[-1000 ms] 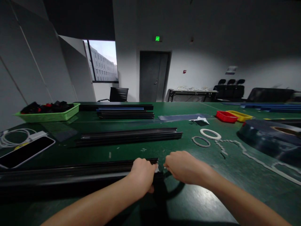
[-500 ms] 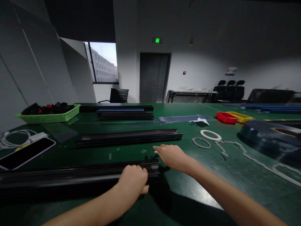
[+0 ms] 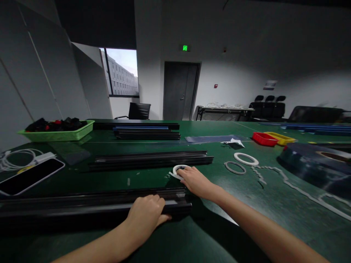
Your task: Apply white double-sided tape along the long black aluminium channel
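A long black profile strip (image 3: 82, 210) lies across the near left of the green table. My left hand (image 3: 146, 212) is closed around it near its right end, thumb on the near side. Just beyond that end, my right hand (image 3: 196, 182) has its fingers on a small roll of white tape (image 3: 177, 169), which sits low over the table. A short loose tail of the tape sticks out at the roll's left. My fingertips partly hide the roll's right side. Behind the roll lies another group of black profile strips (image 3: 153, 159).
On the right are a white ring (image 3: 246, 159), a grey ring (image 3: 235, 167), a crinkled strip (image 3: 293, 184) and a large dark film roll (image 3: 312, 164). Red (image 3: 264, 139) and yellow (image 3: 282, 138) trays stand behind. A phone (image 3: 33, 176) and green basket (image 3: 57, 135) are left.
The white tape roll now shows under my right hand's fingers, which have moved slightly left and down. My left hand has slid a little left along the black strip.
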The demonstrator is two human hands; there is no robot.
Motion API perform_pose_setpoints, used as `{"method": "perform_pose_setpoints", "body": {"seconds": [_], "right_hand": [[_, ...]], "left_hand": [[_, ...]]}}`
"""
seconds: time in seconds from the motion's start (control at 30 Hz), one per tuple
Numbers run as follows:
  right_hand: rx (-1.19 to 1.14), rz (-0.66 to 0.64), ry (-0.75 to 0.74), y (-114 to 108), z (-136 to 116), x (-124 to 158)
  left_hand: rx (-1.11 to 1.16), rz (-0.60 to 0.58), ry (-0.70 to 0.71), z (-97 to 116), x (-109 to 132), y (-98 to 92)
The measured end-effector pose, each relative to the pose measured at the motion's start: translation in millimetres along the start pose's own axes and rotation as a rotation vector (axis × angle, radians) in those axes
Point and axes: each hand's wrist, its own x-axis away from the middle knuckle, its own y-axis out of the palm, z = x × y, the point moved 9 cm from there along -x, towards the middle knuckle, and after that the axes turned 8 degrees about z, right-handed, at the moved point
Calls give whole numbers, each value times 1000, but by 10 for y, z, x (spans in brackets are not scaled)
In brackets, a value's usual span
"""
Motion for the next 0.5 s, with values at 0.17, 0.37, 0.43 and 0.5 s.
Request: {"method": "perform_pose_setpoints", "body": {"seconds": [0.17, 0.37, 0.43, 0.5], "right_hand": [[81, 61, -8, -19, 22, 11], [57, 101, 74, -229, 102, -20], [-7, 105, 95, -385, 69, -9], [-74, 104, 111, -556, -12, 33]], "left_hand": [[-51, 86, -1, -12, 49, -21], [-125, 138, 2, -141, 136, -75], [-144, 137, 6, -175, 147, -70], [-157, 136, 23, -180, 148, -54]]}}
